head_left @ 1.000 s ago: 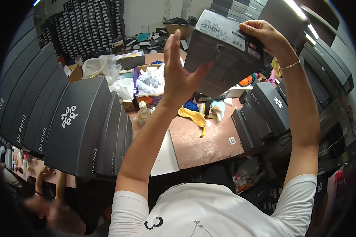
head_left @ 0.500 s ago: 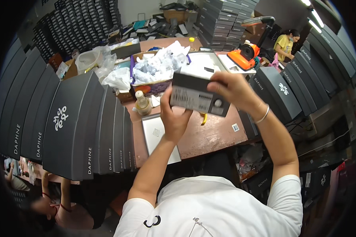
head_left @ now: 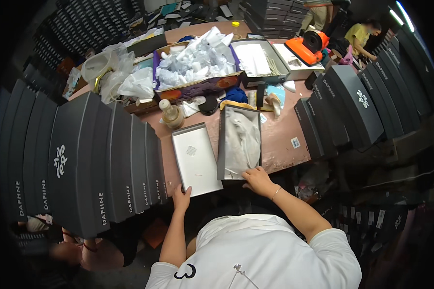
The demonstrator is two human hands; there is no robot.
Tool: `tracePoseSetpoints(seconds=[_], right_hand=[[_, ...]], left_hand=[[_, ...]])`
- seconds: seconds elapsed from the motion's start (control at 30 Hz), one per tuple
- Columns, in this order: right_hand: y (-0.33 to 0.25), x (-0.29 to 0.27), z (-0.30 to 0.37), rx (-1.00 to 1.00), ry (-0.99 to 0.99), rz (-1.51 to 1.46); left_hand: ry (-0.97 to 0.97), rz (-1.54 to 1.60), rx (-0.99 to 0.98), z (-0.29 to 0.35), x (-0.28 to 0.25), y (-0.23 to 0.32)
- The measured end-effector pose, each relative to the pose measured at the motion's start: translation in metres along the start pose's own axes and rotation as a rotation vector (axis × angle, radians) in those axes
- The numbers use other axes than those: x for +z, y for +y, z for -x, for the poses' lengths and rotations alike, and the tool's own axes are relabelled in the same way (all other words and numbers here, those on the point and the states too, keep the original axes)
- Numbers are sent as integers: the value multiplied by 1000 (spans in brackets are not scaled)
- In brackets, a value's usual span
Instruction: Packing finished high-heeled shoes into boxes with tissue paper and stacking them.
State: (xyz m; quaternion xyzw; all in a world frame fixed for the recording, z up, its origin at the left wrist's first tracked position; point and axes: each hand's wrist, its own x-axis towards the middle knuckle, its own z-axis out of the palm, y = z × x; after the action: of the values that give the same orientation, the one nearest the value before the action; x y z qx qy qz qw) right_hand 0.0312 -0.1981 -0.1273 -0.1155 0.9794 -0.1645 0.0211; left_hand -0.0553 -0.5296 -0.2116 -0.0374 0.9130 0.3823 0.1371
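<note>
On the table in front of me stands an uncovered dark grey shoebox (head_left: 220,149), with whitish wrapping paper (head_left: 241,139) filling its inside. My right hand (head_left: 259,182) is at its near end, fingers curled over the rim by the paper. To its left lies the shoebox lid (head_left: 197,151), white inside facing up. My left hand (head_left: 180,198) grips the lid's near left corner, thumb on the edge. What the paper covers is hidden.
Rows of dark shoeboxes (head_left: 79,159) stand at the left, more (head_left: 352,106) at the right. Behind are a bottle (head_left: 171,115), a round black tin (head_left: 209,104), a brush (head_left: 260,96), a carton of crumpled paper (head_left: 197,82) and an orange device (head_left: 307,48). Co-workers sit at both sides.
The shoebox, held up and tilted in both hands before, now rests on the table right of the lid. My left hand has moved from it to the lid. The view has tipped downward.
</note>
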Motion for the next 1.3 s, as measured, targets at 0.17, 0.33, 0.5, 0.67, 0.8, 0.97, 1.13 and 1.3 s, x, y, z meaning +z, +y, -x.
tracePoseSetpoints(seconds=[0.17,0.33,0.5,0.67,0.8,0.97,1.13,1.3], right_hand=[[3,-39,-5,115,24,-166],[10,-27,27,207,324,-403],[6,-10,85,312,357,-435],[-30,-7,133,664,272,-529],[-59,22,164,732,332,-553],[-53,14,179,818,422,-563],[-35,16,237,908,736,-550],[-34,18,370,1204,1402,-1116]], left_hand=[[169,-203,385,-2,3,18],[250,-118,300,26,8,-56],[335,-120,465,8,-5,-16],[113,50,779,16,-12,129],[-203,398,888,-4,39,204],[-530,577,978,43,81,268],[-713,481,848,89,120,257],[-952,402,832,147,160,262]])
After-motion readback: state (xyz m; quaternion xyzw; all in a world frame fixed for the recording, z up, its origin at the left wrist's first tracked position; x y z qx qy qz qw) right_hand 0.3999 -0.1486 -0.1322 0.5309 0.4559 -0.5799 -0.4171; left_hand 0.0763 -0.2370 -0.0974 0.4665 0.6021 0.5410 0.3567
